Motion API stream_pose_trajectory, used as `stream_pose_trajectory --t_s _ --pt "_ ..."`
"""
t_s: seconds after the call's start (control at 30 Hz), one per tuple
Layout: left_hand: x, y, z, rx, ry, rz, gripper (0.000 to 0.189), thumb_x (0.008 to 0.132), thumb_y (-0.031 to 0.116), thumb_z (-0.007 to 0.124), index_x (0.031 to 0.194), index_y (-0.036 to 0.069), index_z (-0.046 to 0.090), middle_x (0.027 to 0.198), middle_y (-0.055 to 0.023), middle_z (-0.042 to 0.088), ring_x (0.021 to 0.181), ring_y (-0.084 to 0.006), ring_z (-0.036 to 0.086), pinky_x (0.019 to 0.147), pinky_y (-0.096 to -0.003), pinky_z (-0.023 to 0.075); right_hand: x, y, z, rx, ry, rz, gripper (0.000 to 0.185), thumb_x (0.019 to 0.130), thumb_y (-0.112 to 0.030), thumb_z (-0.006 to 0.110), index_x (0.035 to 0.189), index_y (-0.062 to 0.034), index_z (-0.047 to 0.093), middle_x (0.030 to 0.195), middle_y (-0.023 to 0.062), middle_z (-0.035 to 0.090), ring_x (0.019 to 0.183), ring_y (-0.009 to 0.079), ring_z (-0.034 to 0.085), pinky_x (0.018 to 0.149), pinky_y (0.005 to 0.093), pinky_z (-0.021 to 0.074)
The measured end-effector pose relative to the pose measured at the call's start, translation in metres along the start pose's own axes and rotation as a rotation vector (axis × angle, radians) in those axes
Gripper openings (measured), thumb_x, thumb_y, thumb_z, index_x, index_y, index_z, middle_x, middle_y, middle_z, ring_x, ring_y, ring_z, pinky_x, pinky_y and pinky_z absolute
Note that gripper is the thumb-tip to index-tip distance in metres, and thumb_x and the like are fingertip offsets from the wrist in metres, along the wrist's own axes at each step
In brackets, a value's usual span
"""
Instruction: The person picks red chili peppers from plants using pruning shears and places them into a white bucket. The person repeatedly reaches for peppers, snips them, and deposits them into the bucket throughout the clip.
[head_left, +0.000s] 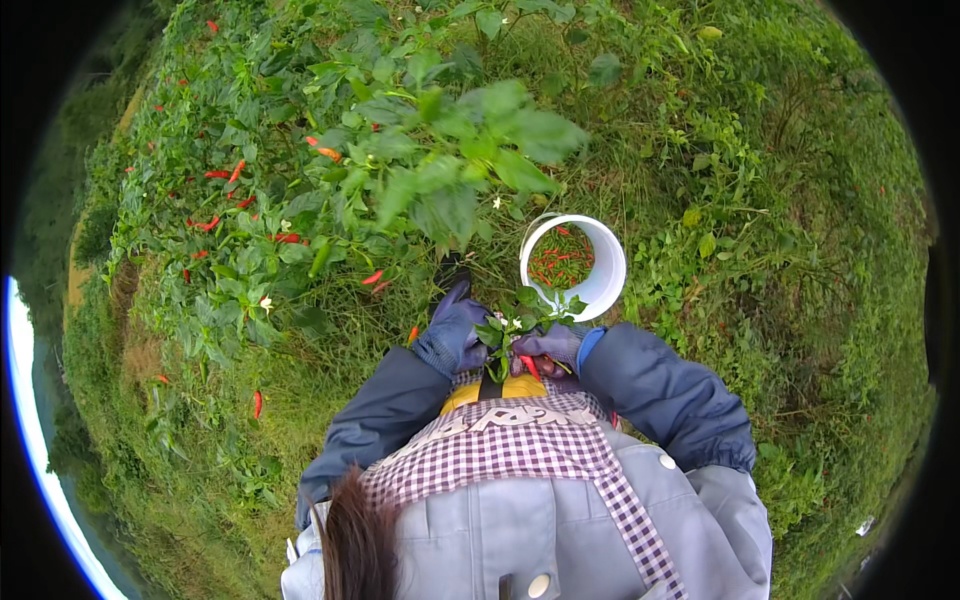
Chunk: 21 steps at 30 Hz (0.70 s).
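Note:
Both my hands wear dark purple-blue gloves and are close together in front of my waist. Between them is a leafy chili sprig (495, 336) with small white flowers and green chilies hanging low. My left hand (459, 334) is at the sprig's left side; its fingertips are partly hidden, so its grip is unclear. The fingers of my right hand (553, 345) curl around a bright red chili pepper (530, 367), with more red showing beneath them. Just beyond my right hand, a white bucket (609, 262) holds many green and red chilies (561, 259).
Tall chili plants (457, 150) with ripe red fruit (217, 174) rise ahead and to the left, some leaves close to the camera. Grass and weeds (712, 300) cover the right side. A checked apron (495, 457) covers my front, and a dark boot (452, 274) shows beside the bucket.

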<state>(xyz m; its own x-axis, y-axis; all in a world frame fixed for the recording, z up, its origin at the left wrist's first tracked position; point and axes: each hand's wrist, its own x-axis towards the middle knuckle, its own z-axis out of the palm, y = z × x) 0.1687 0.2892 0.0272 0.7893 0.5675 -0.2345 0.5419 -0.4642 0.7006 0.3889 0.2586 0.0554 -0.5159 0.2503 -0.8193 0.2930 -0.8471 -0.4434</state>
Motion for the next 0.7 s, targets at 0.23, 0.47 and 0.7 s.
stream_pose_trajectory --t_s 0.23,0.47,0.7 --pt "-0.002 0.010 -0.006 -0.314 0.129 -0.177 0.042 0.056 0.028 0.064 0.096 0.016 0.061 0.089 -0.0050 0.062 0.092 -0.0242 0.057 0.104 -0.0472 0.0269 -0.007 -0.004 -0.005 -0.053 -0.056 0.009 0.040 0.078 -0.037 0.060 0.056 -0.0034 0.058 0.046 0.0048 0.049 0.035 0.0141 0.044 0.034 0.0276 0.0309" --pt "-0.010 -0.016 -0.006 0.107 0.036 -0.278 0.023 0.063 0.018 0.055 0.083 0.013 0.063 0.093 -0.0110 0.062 0.089 -0.0301 0.057 0.090 -0.0445 0.0396 -0.063 0.000 -0.033 0.072 -0.218 -0.109 0.031 0.083 -0.031 0.050 0.077 -0.0039 0.063 0.045 -0.0008 0.043 0.039 0.0091 0.039 0.037 0.0241 0.0305" --pt "-0.009 -0.007 -0.008 0.044 0.368 0.020 0.018 0.063 0.010 0.057 0.080 0.009 0.061 0.085 -0.0137 0.061 0.085 -0.0287 0.058 0.087 -0.0404 0.0415 -0.046 0.033 -0.083 0.531 0.316 0.137 0.035 0.087 -0.039 0.047 0.095 -0.0093 0.063 0.056 -0.0047 0.047 0.046 0.0066 0.042 0.039 0.0214 0.0307"
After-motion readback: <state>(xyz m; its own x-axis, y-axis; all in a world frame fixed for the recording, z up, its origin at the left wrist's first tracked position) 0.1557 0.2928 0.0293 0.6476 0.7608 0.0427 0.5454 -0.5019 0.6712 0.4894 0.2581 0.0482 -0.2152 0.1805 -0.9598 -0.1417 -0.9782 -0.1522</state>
